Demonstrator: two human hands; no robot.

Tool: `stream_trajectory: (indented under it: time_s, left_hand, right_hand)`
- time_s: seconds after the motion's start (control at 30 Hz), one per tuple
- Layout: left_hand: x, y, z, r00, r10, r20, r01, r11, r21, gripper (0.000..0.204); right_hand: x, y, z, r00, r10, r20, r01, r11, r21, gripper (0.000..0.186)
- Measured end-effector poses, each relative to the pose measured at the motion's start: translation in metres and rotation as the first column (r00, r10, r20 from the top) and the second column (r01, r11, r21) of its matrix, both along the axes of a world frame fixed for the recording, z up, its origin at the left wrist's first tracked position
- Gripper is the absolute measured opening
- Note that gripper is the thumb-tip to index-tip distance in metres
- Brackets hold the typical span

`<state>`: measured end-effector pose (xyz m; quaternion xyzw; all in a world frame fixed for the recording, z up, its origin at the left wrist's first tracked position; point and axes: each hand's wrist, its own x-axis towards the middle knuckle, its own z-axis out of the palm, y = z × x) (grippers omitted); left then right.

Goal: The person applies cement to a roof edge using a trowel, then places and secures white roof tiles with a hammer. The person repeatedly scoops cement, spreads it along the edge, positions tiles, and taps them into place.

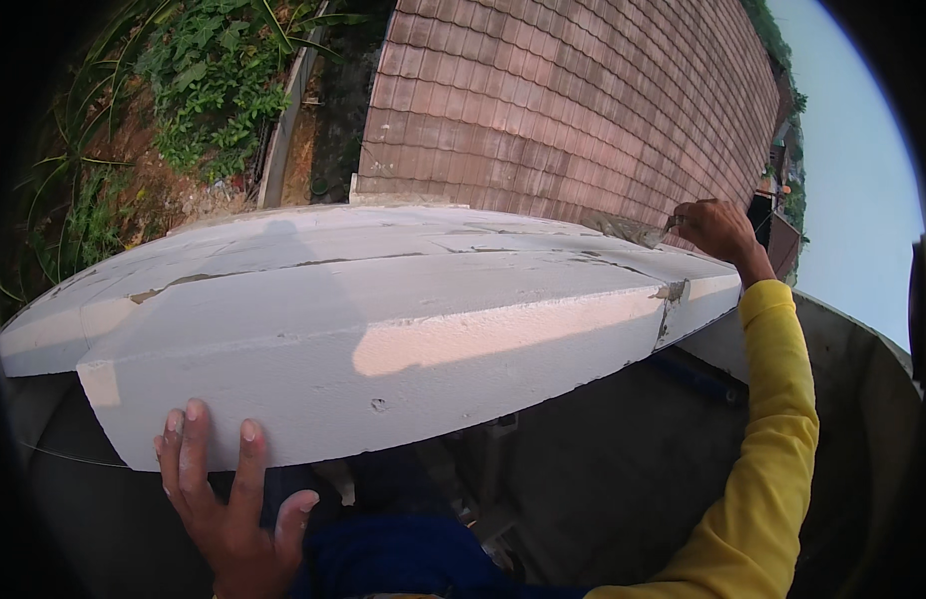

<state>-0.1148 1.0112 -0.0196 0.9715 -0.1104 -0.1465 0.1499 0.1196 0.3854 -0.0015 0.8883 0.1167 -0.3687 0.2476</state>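
A wall of white lightweight blocks curves across the view, with grey mortar in the joint at its right. My left hand is open, its fingers spread and their tips against the near face of the closest block at the lower left. At the far right, my right hand is closed round the handle of a trowel. The mortar-smeared blade points left over the far side of the wall. Most of the handle is hidden by the fingers.
Beyond the wall lies a reddish tiled roof. Green plants and bare soil are at the far left, beside a narrow concrete wall. A grey ledge runs along the right. Shadow darkens the floor below me.
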Motion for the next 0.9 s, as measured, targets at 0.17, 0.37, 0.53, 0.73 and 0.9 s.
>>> stream_trajectory:
  time_s: [0.17, 0.37, 0.53, 0.73, 0.9]
  left_hand:
    - [-0.002, 0.001, 0.004, 1.000, 0.002, 0.017, -0.002, 1.000, 0.028, 0.068]
    - [-0.001, 0.002, 0.010, 1.000, 0.011, -0.024, -0.010, 0.999, 0.053, 0.068]
    - [-0.002, 0.004, 0.007, 1.000, 0.004, -0.018, -0.003, 0.999, 0.053, 0.069]
    - [-0.012, 0.010, 0.001, 0.999, 0.042, -0.020, -0.041, 0.998, 0.042, 0.067]
    - [-0.012, 0.008, 0.001, 0.997, 0.060, -0.047, -0.059, 0.998, 0.035, 0.069]
  right_hand:
    - [-0.003, -0.005, -0.032, 0.994, 0.034, -0.108, -0.045, 0.993, -0.108, 0.033]
    - [-0.001, 0.027, -0.032, 0.991, 0.096, -0.097, -0.058, 0.939, 0.340, 0.038]
    - [0.012, 0.042, -0.044, 0.994, 0.009, -0.108, 0.037, 0.910, 0.413, 0.043]
    - [0.039, 0.020, -0.155, 0.978, 0.079, -0.192, -0.045, 0.983, 0.177, 0.035]
    - [0.041, 0.017, -0.215, 0.935, 0.050, -0.350, -0.043, 0.999, 0.027, 0.028]
